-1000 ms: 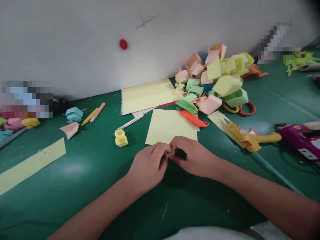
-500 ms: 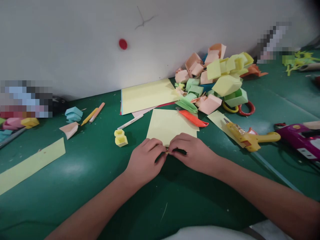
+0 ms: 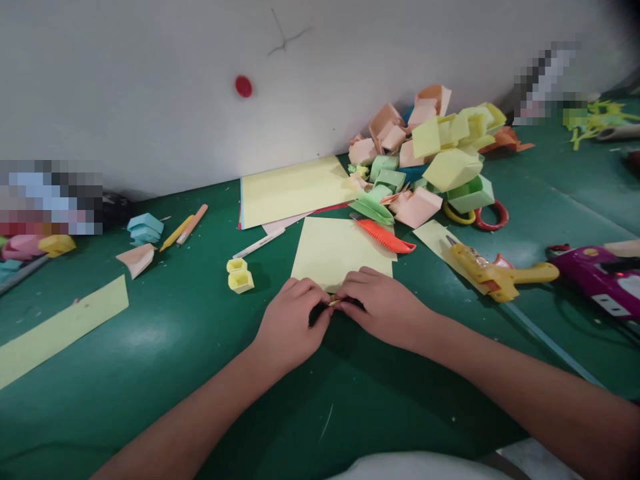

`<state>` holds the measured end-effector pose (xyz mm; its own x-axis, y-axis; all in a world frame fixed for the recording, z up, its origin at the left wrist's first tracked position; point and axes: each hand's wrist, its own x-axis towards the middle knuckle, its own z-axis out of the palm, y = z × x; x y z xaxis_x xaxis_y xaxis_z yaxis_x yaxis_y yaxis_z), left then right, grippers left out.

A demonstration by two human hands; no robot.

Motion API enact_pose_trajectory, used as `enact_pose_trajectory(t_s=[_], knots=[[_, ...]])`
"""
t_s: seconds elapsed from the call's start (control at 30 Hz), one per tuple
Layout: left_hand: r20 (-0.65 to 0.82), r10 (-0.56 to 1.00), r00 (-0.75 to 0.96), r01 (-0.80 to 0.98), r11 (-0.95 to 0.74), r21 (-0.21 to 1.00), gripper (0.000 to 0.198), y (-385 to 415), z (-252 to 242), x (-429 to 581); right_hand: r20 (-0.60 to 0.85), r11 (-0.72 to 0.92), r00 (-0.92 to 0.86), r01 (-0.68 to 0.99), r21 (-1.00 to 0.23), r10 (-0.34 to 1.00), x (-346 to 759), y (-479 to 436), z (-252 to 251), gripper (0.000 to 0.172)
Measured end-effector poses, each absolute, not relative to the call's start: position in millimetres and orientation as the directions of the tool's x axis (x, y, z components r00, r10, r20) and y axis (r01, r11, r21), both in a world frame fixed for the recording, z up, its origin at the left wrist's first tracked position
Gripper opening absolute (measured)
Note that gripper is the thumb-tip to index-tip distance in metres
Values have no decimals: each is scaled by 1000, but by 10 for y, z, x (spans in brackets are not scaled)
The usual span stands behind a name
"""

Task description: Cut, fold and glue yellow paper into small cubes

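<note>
My left hand (image 3: 293, 317) and my right hand (image 3: 383, 307) meet at the middle of the green table, fingertips pinched together. Between them is a small piece of yellow paper (image 3: 334, 303), mostly hidden by the fingers, so its shape is unclear. Just beyond my hands lies a pale yellow sheet (image 3: 335, 247). An orange-handled cutter (image 3: 384, 237) rests on that sheet's right part. To the left of my left hand stand two small joined yellow paper boxes (image 3: 241, 277), near a white pen (image 3: 259, 243).
Folded paper boxes (image 3: 420, 160) are heaped at the back right, by red and yellow scissors handles (image 3: 491, 215). A yellow glue gun (image 3: 500, 272) and a purple device (image 3: 597, 277) lie right. Yellow sheets (image 3: 290, 190) lie by the wall; a paper strip (image 3: 65, 327) is left.
Both hands stay together with only slight finger movement. A little more of the small yellow paper shows between the fingertips. The whole view has shifted slightly.
</note>
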<state>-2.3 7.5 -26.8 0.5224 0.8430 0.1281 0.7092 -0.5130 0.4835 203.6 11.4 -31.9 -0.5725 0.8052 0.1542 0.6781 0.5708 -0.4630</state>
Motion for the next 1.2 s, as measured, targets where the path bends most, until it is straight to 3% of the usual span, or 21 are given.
enact_pose_trajectory(t_s=[0.4, 0.53, 1.03, 1.2], knots=[[97, 878, 469, 757, -456, 467, 6, 105, -281, -15, 61, 406, -455, 718, -565, 889, 1957, 160, -324, 5], [115, 876, 469, 759, -466, 455, 9, 101, -284, -29, 56, 382, -430, 728, -570, 901, 1965, 173, -341, 8], [252, 689, 680, 702, -711, 50, 25, 106, -320, -39, 101, 556, -568, 728, -401, 817, 2029, 145, -287, 10], [290, 694, 659, 686, -713, 146, 20, 116, -318, -71, 181, 616, -597, 693, -374, 782, 2026, 148, -324, 21]])
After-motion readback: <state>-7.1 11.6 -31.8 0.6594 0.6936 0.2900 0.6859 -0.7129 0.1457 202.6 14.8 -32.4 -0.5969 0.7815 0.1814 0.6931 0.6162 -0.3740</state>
